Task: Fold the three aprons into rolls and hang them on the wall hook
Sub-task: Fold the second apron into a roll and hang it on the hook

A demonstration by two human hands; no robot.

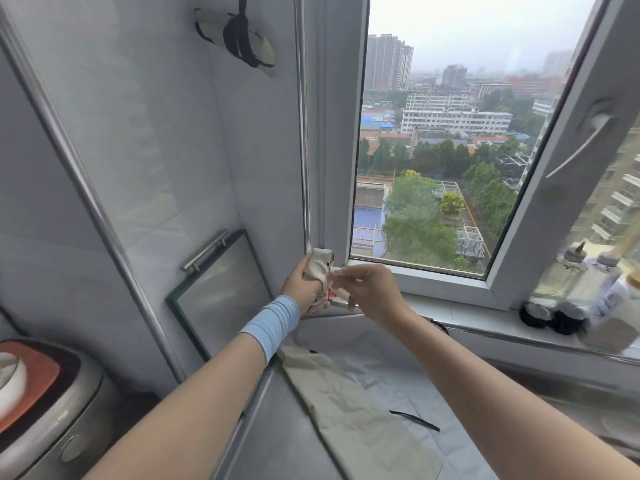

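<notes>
Left hand (304, 284) grips half-made apron roll (320, 263) by window corner; right hand (370, 292) pinches its loose end. Risk: grip slackens, roll unwinds. Hung roll (235, 39) above. Flat apron (346, 417) on counter (273, 441).

I see one beige apron roll (235, 36), bound in black straps, hanging high on the tiled wall, a second roll (320, 263) upright in the left hand (301, 285), and a third apron (346, 410) lying creased and unrolled on the counter.
</notes>
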